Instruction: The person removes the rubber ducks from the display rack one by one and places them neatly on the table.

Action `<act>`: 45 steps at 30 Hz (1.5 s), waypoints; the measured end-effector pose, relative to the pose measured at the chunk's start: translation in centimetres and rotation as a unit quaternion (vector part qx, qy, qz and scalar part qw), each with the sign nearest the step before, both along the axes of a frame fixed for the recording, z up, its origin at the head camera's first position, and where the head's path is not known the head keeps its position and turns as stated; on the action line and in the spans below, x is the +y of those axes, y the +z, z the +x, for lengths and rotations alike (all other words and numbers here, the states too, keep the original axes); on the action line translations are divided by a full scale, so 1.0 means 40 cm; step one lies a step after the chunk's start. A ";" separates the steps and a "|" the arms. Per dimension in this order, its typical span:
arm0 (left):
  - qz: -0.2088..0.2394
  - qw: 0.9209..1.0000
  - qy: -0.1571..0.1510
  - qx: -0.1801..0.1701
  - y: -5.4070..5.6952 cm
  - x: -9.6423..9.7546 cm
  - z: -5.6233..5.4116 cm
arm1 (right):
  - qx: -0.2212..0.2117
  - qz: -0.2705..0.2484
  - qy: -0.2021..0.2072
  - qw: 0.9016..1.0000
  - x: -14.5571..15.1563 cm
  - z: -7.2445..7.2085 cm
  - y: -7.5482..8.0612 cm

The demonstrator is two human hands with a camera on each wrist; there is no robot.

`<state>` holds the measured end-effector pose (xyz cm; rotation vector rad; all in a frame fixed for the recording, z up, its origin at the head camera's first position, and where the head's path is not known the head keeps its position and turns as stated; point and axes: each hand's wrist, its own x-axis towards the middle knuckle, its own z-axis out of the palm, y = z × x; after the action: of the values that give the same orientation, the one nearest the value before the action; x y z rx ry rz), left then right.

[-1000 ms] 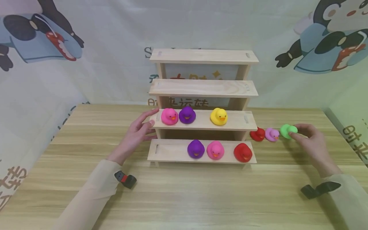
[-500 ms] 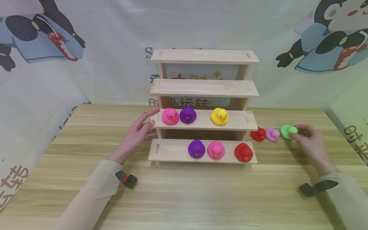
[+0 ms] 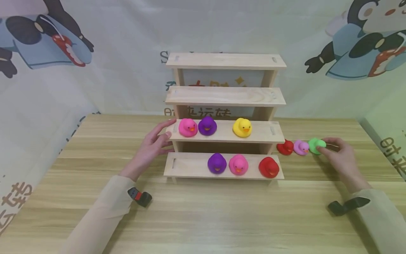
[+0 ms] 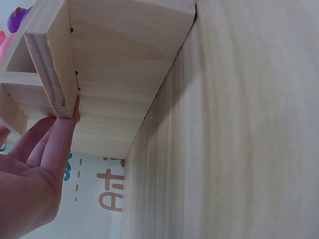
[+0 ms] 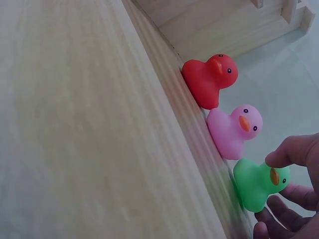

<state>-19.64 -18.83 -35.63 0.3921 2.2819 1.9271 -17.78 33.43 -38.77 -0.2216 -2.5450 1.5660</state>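
Partly covering it, right grip (image 3: pixel 343 159) pinches green duck (image 3: pixel 314 145); left grip (image 3: pixel 149 148) holds wooden shelf (image 3: pixel 225 132).

Pale backdrop (image 3: pixel 133 60), two blue-clad cartoon figures (image 3: pixel 39 49) (image 3: pixel 358 46), brown lettering (image 3: pixel 209 113), wood-grain tabletop (image 3: pixel 222 215)

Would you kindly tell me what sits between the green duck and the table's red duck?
One lilac duck sits between them, shown in the head and right wrist views.
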 end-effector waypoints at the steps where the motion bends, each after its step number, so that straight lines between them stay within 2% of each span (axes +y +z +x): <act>1: -0.001 1.000 0.001 0.000 0.000 0.000 0.000 | 0.001 0.005 0.000 1.000 -0.001 0.000 -0.001; 8: -0.002 1.000 0.002 -0.002 0.001 0.001 0.003 | 0.012 0.033 -0.005 0.999 -0.007 0.003 -0.009; 21: 0.005 1.000 -0.005 0.002 -0.005 0.000 -0.004 | 0.018 0.008 0.008 1.000 -0.001 0.011 -0.011; 30: 0.007 1.000 -0.002 0.001 -0.006 -0.001 -0.002 | 0.059 0.040 0.005 0.997 -0.037 0.017 0.030; 38: 0.005 1.000 0.002 0.013 -0.012 -0.005 -0.005 | 0.080 0.021 0.014 0.997 -0.088 0.015 0.061; 45: -0.004 1.000 0.003 0.008 -0.014 -0.001 -0.008 | 0.105 0.001 0.010 0.994 -0.128 0.014 0.078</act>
<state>-19.97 -18.88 -36.20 0.4008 2.3036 1.9233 -17.22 28.31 -35.65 -0.0273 -2.3939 1.5054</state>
